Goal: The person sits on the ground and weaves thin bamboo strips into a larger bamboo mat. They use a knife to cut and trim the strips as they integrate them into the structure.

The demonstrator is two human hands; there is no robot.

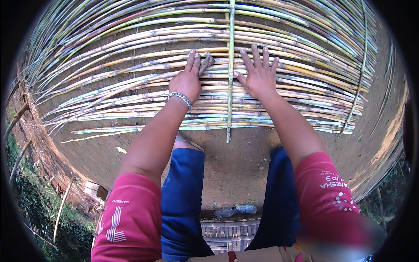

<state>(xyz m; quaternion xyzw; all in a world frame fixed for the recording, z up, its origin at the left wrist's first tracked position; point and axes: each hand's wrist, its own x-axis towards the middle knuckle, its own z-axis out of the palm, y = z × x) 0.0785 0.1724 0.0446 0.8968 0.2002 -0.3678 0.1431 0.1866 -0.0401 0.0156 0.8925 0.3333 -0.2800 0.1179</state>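
Note:
Long, thin bamboo-like canes [144, 67], yellow, green and brown, lie side by side on the ground before me. One greenish crosspiece [231, 70] runs over them from near to far. My left hand [187, 82], with a chain bracelet [179, 98] on its wrist, rests on the canes left of the crosspiece. Two of its fingers point forward, and a short grey-brown piece [206, 64] sticks out beside them, seemingly gripped; its kind is unclear. Right of the crosspiece, my right hand [259, 76] lies flat on the canes with its fingers spread.
Another thin crosspiece [358, 83] lies over the canes at the right. Clear plastic litter [238, 210] lies between my legs, by a slatted bamboo surface [229, 236]. A small box [95, 190] stands at the left, near green plants [48, 214] and upright sticks [63, 209].

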